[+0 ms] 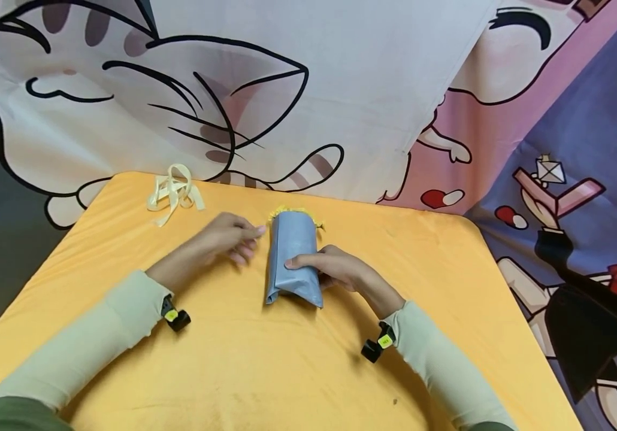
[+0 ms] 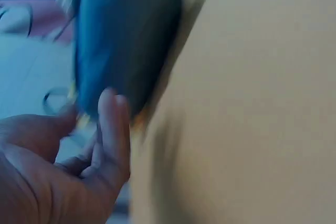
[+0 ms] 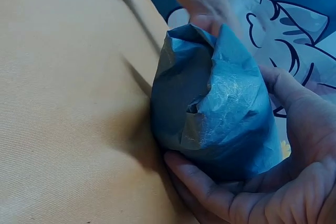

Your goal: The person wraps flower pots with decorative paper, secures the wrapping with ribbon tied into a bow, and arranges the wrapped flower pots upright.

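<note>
A bundle wrapped in blue-grey paper [image 1: 295,248] lies lengthwise before me, with a yellow frilly edge [image 1: 293,211] showing at its far end. My right hand [image 1: 335,267] grips its near right side, thumb across the top and fingers underneath. In the right wrist view, the near end of the wrapped bundle [image 3: 236,103] shows folded, creased paper. To the left of the bundle is my left hand [image 1: 233,236], apart from it, with loosely bent fingers and nothing held. The left wrist view is blurred; there the left hand [image 2: 79,166] overlaps the far end of the bundle.
A loose, looped cream ribbon [image 1: 175,193] lies near the back left corner of the table with its yellow cloth [image 1: 222,359]. Behind the table hangs a cartoon-printed curtain [image 1: 373,102], which continues along the right side. Each wrist wears a small black camera [image 1: 177,319].
</note>
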`<act>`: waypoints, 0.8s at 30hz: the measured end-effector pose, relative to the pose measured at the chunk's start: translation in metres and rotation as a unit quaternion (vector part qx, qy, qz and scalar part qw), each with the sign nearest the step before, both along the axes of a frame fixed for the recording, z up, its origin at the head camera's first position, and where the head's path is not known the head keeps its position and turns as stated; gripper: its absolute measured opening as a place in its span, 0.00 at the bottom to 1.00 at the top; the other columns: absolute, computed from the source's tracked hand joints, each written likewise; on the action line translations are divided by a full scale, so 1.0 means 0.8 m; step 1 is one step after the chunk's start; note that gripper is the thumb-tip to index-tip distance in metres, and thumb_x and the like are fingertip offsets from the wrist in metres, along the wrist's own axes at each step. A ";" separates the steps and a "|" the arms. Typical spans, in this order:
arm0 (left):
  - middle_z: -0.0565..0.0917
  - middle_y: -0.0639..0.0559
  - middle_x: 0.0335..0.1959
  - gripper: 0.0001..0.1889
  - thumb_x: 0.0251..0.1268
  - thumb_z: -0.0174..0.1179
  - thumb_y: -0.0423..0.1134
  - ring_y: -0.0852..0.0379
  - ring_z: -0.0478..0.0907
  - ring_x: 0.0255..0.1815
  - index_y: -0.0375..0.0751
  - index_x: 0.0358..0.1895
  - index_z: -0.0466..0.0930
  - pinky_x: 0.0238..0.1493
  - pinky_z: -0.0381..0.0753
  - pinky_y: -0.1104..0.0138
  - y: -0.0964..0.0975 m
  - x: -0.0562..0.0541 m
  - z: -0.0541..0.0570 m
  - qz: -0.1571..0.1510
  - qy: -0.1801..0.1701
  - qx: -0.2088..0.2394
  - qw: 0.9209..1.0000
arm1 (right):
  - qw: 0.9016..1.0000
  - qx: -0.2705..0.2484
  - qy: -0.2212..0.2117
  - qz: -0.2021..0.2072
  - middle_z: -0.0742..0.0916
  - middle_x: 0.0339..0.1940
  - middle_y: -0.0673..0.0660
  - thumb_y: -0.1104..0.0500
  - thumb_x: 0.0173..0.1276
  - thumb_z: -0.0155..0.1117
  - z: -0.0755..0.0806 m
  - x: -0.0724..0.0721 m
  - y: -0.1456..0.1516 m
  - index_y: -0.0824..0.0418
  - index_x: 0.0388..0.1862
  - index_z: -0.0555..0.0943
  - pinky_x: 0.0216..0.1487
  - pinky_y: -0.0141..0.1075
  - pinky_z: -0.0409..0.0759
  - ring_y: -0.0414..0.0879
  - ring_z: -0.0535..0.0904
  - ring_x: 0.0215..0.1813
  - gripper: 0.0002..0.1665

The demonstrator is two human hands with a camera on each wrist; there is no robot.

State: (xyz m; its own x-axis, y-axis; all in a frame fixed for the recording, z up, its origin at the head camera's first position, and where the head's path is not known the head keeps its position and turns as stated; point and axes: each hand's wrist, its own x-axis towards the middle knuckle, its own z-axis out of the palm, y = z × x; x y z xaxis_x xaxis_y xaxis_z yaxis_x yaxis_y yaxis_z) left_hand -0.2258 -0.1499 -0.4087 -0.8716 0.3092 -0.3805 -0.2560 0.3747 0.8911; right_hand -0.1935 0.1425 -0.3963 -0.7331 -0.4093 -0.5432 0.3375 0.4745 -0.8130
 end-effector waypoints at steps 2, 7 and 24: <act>0.90 0.34 0.47 0.17 0.87 0.63 0.42 0.49 0.90 0.35 0.28 0.58 0.86 0.39 0.94 0.57 -0.020 -0.017 0.011 0.011 0.104 -0.103 0.989 | 1.000 0.002 0.002 -0.005 0.94 0.45 0.56 0.39 0.70 0.79 0.000 0.001 0.001 0.67 0.58 0.87 0.49 0.39 0.93 0.45 0.91 0.45 0.35; 0.78 0.46 0.23 0.09 0.72 0.59 0.34 0.52 0.73 0.26 0.34 0.32 0.79 0.28 0.72 0.60 -0.065 -0.049 0.018 0.038 0.241 -0.334 0.910 | 1.000 -0.002 0.009 -0.005 0.94 0.44 0.56 0.38 0.70 0.79 -0.003 0.003 0.004 0.67 0.58 0.87 0.48 0.39 0.93 0.45 0.91 0.45 0.35; 0.78 0.39 0.25 0.13 0.71 0.53 0.27 0.44 0.74 0.25 0.37 0.25 0.74 0.22 0.75 0.54 -0.093 -0.092 -0.032 0.035 0.258 -0.385 0.885 | 1.000 -0.006 0.005 -0.013 0.94 0.45 0.56 0.39 0.70 0.79 -0.007 0.006 0.005 0.68 0.58 0.86 0.48 0.39 0.93 0.46 0.91 0.46 0.35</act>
